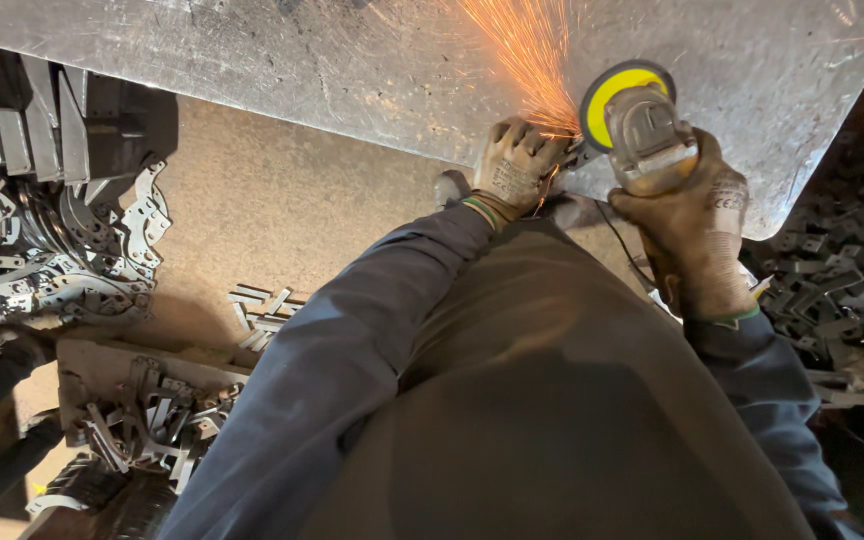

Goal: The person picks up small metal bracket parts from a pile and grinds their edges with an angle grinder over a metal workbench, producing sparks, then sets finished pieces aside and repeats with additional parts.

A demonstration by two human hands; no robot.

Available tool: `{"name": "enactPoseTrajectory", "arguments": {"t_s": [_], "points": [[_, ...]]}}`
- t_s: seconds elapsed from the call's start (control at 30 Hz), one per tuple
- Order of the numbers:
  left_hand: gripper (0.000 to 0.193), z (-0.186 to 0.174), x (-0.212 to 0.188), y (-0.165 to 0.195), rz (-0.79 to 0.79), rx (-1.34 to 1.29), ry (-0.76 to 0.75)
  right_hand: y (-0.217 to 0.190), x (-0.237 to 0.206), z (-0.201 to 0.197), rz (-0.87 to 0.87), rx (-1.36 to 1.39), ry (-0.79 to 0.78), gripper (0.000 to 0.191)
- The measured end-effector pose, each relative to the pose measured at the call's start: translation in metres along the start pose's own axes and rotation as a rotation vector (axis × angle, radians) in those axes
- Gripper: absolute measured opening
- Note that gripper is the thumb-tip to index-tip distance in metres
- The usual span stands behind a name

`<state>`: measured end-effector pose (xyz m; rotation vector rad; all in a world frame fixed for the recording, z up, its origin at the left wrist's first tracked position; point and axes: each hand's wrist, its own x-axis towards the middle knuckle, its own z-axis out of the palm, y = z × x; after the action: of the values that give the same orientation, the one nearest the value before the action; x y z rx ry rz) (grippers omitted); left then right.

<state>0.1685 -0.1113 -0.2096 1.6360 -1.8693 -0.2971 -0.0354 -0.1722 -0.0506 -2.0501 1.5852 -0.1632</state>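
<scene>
1. Your right hand (697, 215), gloved, is wrapped tight around the body of the angle grinder (642, 125); its yellow-faced disc meets the near edge of the metal bench top (352, 60).
2. Your left hand (514, 165), gloved, is curled closed on a small workpiece at that same edge, just left of the disc; the piece itself is too hidden to make out.
3. Sparks (532, 60) fan up and away across the bench top.
4. Left of you, the bare floor (272, 200) is open between the bench edge and the stacked cut plates (52, 250).
5. Right of you, a scrap heap (842, 270) crowds close to your elbow.
</scene>
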Motion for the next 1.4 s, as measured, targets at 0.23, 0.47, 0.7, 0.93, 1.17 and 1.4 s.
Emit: {"name": "enactPoseTrajectory", "arguments": {"t_s": [0.23, 0.47, 0.7, 0.93, 1.17, 1.4], "points": [[0.043, 0.005, -0.001, -0.001, 0.015, 0.018, 0.053, -0.003, 0.000, 0.001, -0.028, 0.043, -0.006, 0.098], [0.039, -0.004, 0.000, 0.004, -0.010, -0.014, -0.016, -0.026, -0.008, -0.006, -0.031, 0.054, -0.004, 0.089], [0.038, -0.002, 0.003, 0.000, 0.001, 0.011, 0.017, -0.028, -0.001, -0.006, -0.021, 0.056, 0.007, 0.092], [0.039, -0.031, -0.005, 0.045, 0.054, 0.027, 0.052, -0.043, -0.047, -0.053, -0.013, 0.037, 0.052, 0.092], [0.030, -0.011, 0.006, 0.006, -0.035, 0.020, -0.092, -0.038, -0.003, -0.009, -0.019, -0.013, 0.027, 0.092], [0.035, -0.005, -0.017, 0.032, 0.032, 0.037, 0.018, -0.030, -0.045, -0.021, -0.012, 0.001, 0.070, 0.086]]}}
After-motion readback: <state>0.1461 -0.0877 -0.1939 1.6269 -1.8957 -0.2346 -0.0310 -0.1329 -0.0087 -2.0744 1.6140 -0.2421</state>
